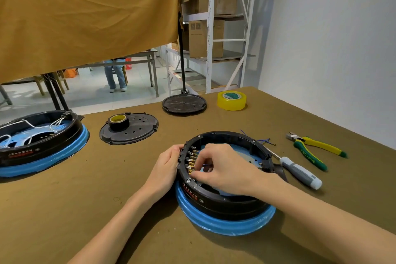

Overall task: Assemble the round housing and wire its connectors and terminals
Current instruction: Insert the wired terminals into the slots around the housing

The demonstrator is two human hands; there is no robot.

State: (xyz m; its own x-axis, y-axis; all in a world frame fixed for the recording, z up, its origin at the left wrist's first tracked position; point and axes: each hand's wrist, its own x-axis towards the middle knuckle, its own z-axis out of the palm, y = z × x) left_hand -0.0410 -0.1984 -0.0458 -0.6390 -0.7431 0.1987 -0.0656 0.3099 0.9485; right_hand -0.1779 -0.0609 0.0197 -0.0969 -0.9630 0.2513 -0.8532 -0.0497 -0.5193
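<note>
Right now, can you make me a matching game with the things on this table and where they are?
Things:
1. black tape roll
2. yellow tape roll
3. screwdriver
4. pliers

Places:
A. far right, green and yellow handles
B. on top of a flat black lid with holes
C. on the bare table at the far edge
D. just right of the round housing both hands work on

Pairs: 1-B, 2-C, 3-D, 4-A

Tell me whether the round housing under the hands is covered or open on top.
Open: the round housing has no lid, and its terminals show inside.
</note>
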